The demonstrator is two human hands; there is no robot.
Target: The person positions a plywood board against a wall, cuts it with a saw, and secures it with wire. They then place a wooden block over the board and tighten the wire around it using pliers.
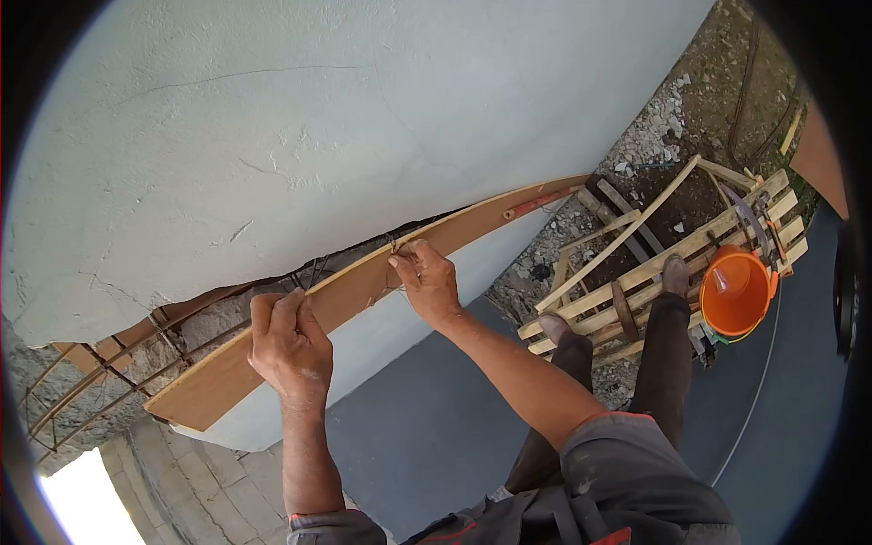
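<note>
A long brown board (354,295) runs diagonally along the cut in the wall, with its upper edge facing me. My left hand (292,347) is closed over that edge, fingertips in the gap behind the board. Farther along, my right hand (427,283) is closed in a pinch at the edge, where a thin wire (393,245) shows by the thumb. More thin wire hangs against the board's face below that hand. Steel rebar (116,368) lies in the gap and sticks out past the board's near end.
A pale cracked wall (272,154) rises beside the board. My feet stand on a wooden pallet (627,289) with loose slats around it. An orange bucket (734,304) and a handsaw (752,218) are at its right. Rubble (654,127) lies along the wall's base.
</note>
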